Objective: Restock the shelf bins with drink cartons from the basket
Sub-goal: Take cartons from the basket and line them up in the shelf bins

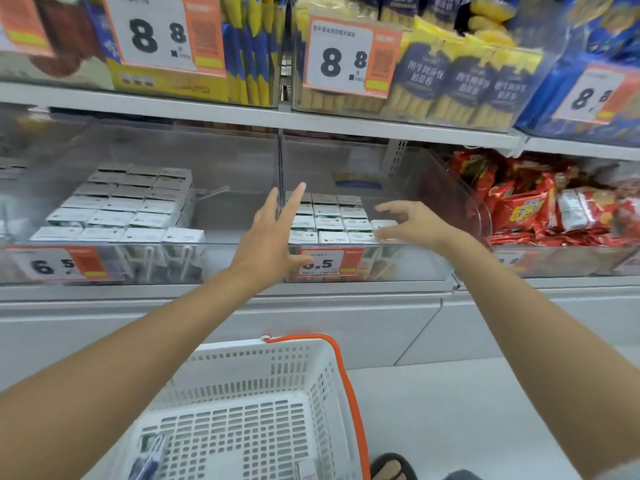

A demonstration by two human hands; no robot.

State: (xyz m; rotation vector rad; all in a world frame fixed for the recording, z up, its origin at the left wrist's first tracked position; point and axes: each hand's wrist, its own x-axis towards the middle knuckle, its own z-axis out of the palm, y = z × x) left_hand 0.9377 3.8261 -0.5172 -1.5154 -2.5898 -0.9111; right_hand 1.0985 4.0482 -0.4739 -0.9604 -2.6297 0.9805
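Note:
Rows of white drink cartons fill the left part of the middle clear shelf bin. My left hand is stretched flat, fingers apart, over that bin's left front corner. Just right of the cartons hovers my right hand, fingers spread and curled, empty, fingertips beside the rightmost carton. A second clear bin to the left holds more white cartons. The white basket with an orange handle stands on the floor below; one carton lies in its near left corner.
A bin of red snack packets stands to the right. The upper shelf holds blue and yellow packets behind large price tags. A sandalled foot shows beside the basket on the pale floor.

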